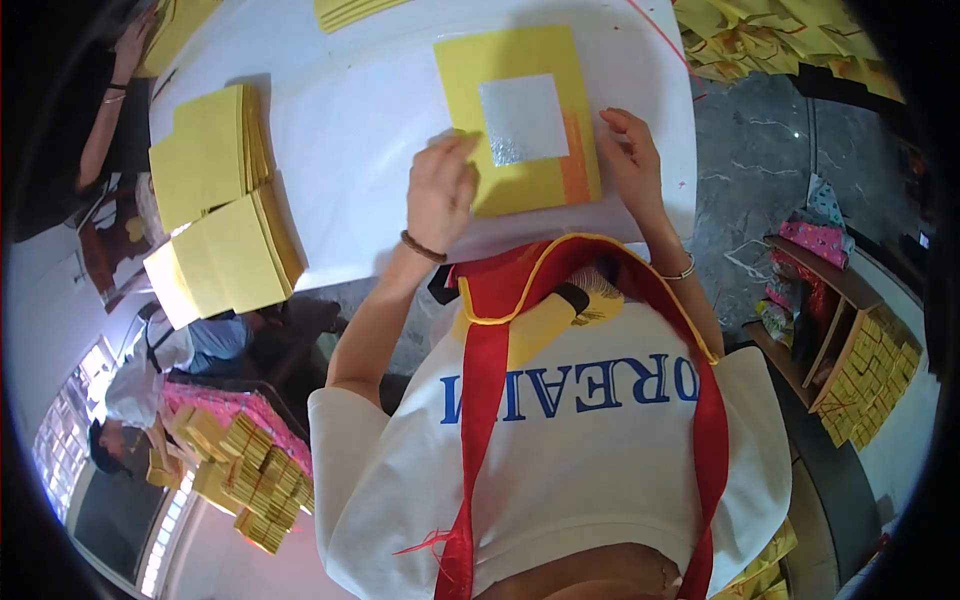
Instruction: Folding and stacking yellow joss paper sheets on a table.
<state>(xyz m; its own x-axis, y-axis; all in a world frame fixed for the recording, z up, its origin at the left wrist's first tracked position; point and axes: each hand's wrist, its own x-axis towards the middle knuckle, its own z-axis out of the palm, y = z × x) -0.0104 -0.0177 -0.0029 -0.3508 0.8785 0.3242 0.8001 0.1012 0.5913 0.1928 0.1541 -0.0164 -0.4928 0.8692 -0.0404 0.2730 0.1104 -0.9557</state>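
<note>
On the white table in front of me lies a stack of yellow paper (530, 190). A silver foil square (524, 118) is on top, with an orange strip (574, 160) along its right side. My left hand (441, 190) is over the stack's left edge, fingers curled in; their tips are a little blurred, and whatever they pinch is hidden. Just off the right edge, my right hand (632, 160) hovers with slightly bent fingers, thumb apart from them, holding nothing.
Two piles of folded yellow paper (215, 150) (235, 255) lie at the table's left. More yellow paper (790, 35) is heaped at the far right. A co-worker's arm (100, 135) reaches in at far left. Another person (140, 385) handles yellow bundles (255, 465) behind, lower left. A wooden shelf (835, 320) stands right.
</note>
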